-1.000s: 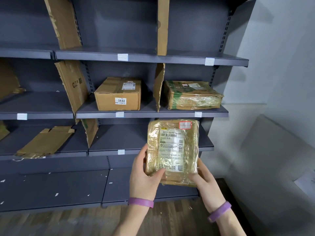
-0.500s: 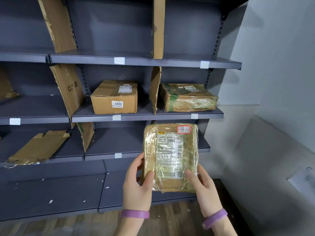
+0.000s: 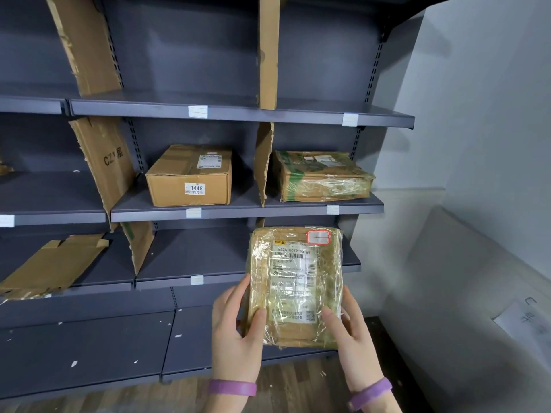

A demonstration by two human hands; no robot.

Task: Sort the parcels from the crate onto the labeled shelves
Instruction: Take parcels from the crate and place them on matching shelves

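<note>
1. Holds parcel (image 3: 295, 286) upright before the shelves (image 3: 190, 254), label outward.
2. Clamps left hand (image 3: 235, 332) and right hand (image 3: 348, 332) on its lower side edges, thumbs in front.
3. Judged light, stiff, slick under tape wrap; best gripped at side edges.

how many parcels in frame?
3. Box on the middle shelf, left of the divider; wrapped parcel right of it; third parcel held by left hand and right hand. Others may sit beyond the left edge.

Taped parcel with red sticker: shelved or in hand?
In hand. The left hand and right hand grip the taped parcel by its lower edges, in front of the shelves, resting on none.
</note>
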